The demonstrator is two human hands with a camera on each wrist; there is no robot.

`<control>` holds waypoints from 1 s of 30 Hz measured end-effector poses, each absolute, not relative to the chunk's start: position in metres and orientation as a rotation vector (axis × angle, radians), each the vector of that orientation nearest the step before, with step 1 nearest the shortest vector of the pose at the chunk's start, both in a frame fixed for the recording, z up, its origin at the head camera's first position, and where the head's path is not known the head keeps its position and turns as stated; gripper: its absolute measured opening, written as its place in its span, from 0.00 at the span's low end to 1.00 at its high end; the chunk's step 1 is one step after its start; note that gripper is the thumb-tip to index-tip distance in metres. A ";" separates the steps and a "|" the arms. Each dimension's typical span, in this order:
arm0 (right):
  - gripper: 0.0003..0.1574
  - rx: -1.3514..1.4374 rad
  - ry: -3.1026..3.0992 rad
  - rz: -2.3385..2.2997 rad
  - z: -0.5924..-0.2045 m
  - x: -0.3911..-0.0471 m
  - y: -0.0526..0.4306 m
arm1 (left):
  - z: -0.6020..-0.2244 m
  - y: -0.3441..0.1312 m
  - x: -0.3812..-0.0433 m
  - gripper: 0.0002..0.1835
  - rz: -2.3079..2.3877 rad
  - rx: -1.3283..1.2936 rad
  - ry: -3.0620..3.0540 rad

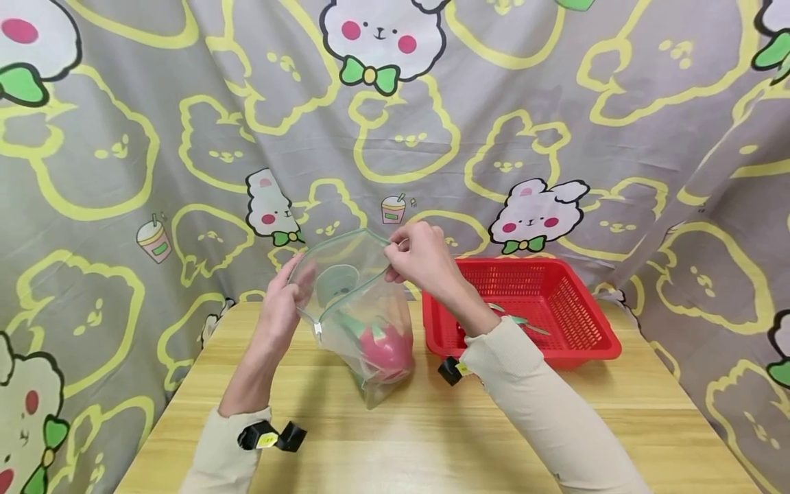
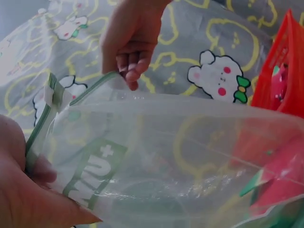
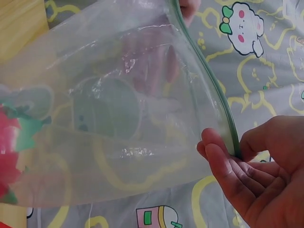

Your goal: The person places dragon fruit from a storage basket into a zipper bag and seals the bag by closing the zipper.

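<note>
A clear zip bag (image 1: 345,274) with a green-edged mouth is held up over the table, its mouth spread wide. My left hand (image 1: 280,302) grips the rim on the left, near the white slider (image 1: 317,328). At the opposite corner my right hand (image 1: 422,257) pinches the green zip edge (image 3: 223,104) between thumb and fingers. Low in the bag lies a pink-red fruit (image 1: 385,350) with green-tipped points, like a dragon fruit. Something green (image 2: 285,221) shows beneath it, partly hidden. Pale green print (image 2: 97,171) covers part of the bag's side.
A red plastic basket (image 1: 595,333) stands on the wooden table (image 1: 345,453), right of the bag. Inside it lie thin green-and-white leaf shapes (image 1: 518,320) and a red speckled item (image 2: 281,88), partly hidden. A patterned grey curtain (image 1: 395,185) hangs behind and on both sides.
</note>
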State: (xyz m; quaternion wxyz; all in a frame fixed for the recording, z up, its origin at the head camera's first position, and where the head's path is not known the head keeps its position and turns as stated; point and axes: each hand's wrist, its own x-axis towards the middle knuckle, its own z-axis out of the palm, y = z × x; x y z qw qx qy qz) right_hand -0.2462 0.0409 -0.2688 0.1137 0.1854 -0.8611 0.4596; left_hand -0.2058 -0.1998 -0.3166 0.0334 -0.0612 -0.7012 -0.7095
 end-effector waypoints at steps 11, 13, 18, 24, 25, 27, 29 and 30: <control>0.16 0.501 -2.499 1.464 -0.275 -0.248 0.050 | -0.304 -0.209 -0.209 0.25 -1.828 -0.205 -2.387; 0.16 0.501 -2.483 1.511 -0.276 -0.247 0.052 | -0.301 -0.212 -0.208 0.25 -1.791 -0.192 -2.385; 0.17 0.506 -2.478 1.587 -0.275 -0.247 0.055 | -0.296 -0.213 -0.208 0.25 -1.713 -0.189 -2.408; 0.16 0.513 -2.502 1.578 -0.273 -0.244 0.058 | -0.292 -0.208 -0.211 0.25 -1.704 -0.223 -2.412; 0.16 0.513 -2.502 1.582 -0.272 -0.243 0.058 | -0.291 -0.207 -0.211 0.25 -1.718 -0.235 -2.404; 0.16 0.517 -2.506 1.591 -0.272 -0.243 0.058 | -0.288 -0.207 -0.212 0.25 -1.736 -0.250 -2.389; 0.16 0.517 -2.516 1.610 -0.271 -0.242 0.058 | -0.286 -0.207 -0.212 0.25 -1.737 -0.255 -2.377; 0.16 0.514 -2.522 1.616 -0.271 -0.241 0.059 | -0.286 -0.208 -0.212 0.25 -1.737 -0.258 -2.373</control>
